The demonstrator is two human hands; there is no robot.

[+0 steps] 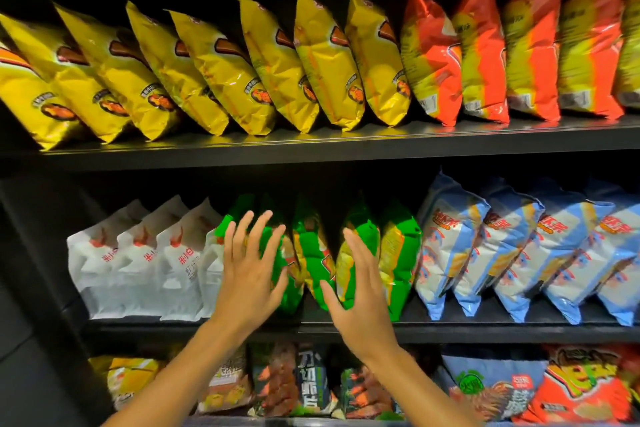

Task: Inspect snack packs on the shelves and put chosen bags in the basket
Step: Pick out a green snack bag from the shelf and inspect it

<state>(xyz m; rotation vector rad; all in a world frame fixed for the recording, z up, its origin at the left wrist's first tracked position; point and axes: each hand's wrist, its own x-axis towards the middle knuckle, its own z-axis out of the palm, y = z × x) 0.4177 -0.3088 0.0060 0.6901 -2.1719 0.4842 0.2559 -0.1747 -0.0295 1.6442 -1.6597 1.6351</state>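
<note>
While both forearms reach up from below, the left hand (251,269) lies flat with fingers spread on the leftmost green bag (277,274), apparently steadying it. The right hand (360,288), fingers straight and together, thumb apart, stands edge-on beside the third green bag (349,253), probably to part the row and lift the middle green bag (313,253) between the hands. These bags lean upright on the middle shelf (519,328) so each can be slid out singly. No basket shows. Farther up stand yellow bags (207,73).
</note>
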